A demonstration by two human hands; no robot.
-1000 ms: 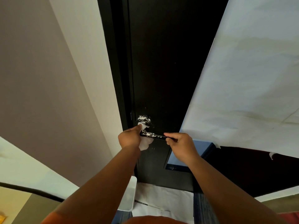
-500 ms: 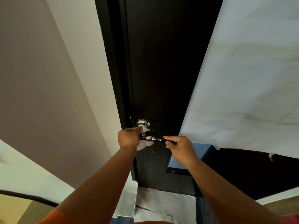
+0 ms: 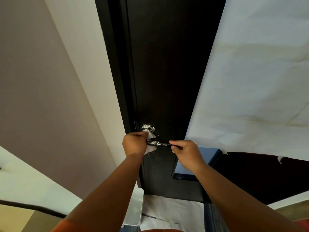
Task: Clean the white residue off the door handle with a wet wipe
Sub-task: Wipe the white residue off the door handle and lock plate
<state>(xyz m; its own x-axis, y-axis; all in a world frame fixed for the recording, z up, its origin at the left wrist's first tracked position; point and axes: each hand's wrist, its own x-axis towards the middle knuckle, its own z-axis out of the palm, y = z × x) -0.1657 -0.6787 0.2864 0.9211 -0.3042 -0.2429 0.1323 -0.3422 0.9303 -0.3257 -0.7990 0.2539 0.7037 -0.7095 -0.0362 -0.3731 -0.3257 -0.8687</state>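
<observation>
A dark lever door handle (image 3: 159, 144) with white residue specks sticks out from a black door (image 3: 167, 64). Its round base plate (image 3: 148, 127) above is heavily smeared with white. My left hand (image 3: 134, 144) is shut on a white wet wipe (image 3: 151, 135), pressed against the inner end of the lever just below the base plate. Part of the wipe hangs out below my fist. My right hand (image 3: 185, 152) pinches the lever's free outer end between thumb and fingers.
White paper sheeting (image 3: 250, 81) covers the wall right of the door, with a blue panel (image 3: 205, 158) beneath it. A white bin (image 3: 135, 208) and white floor covering (image 3: 173, 213) lie at the door's foot. A pale wall (image 3: 50, 81) is at left.
The view has shifted slightly. My left hand with the wipe has stayed at the lever's inner end, rubbing in small moves near the base plate; my right hand keeps holding the lever's tip.
</observation>
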